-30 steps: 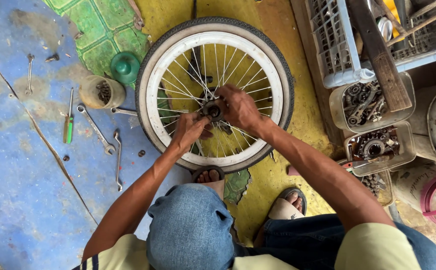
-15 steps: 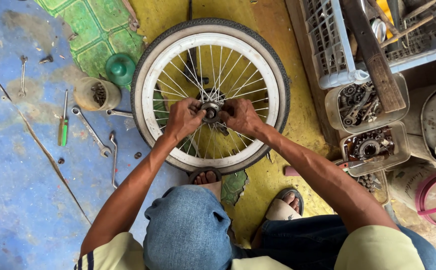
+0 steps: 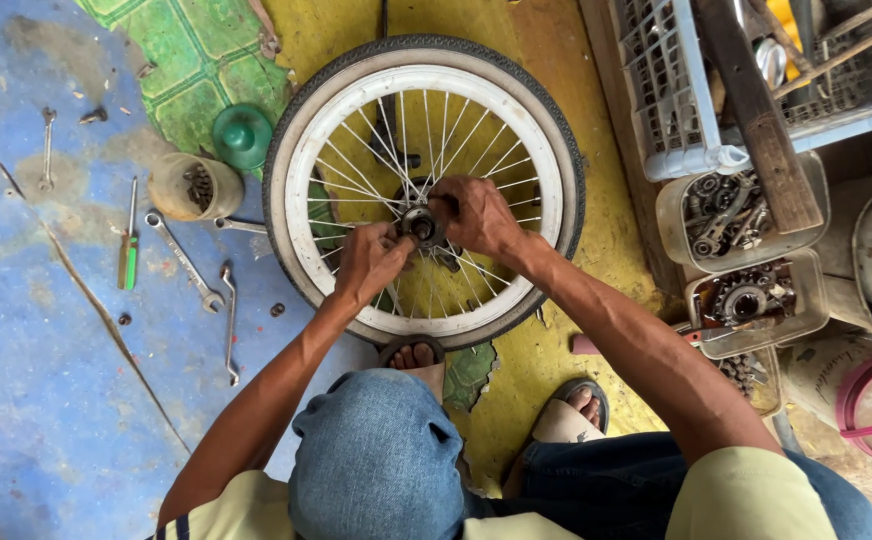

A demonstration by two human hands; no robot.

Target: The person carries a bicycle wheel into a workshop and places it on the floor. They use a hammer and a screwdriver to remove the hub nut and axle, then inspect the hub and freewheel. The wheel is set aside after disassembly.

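A bicycle wheel with a white rim, black tyre and thin spokes lies flat on the painted floor before me. At its centre sits the metal hub. My left hand grips the hub from the near left side, fingers curled against it. My right hand closes over the hub from the right, covering its right half. Both forearms reach out over the near part of the rim. My bent knee in blue denim fills the bottom of the view.
Left of the wheel lie spanners, a green-handled screwdriver, a cup of small parts and a green cap. On the right stand a grey crate and clear tubs of sprockets and nuts. My sandalled feet rest near the rim.
My hands have shifted around the hub, the left sliding down to its near left side and the right staying on the hub's right. The view has drifted a little.
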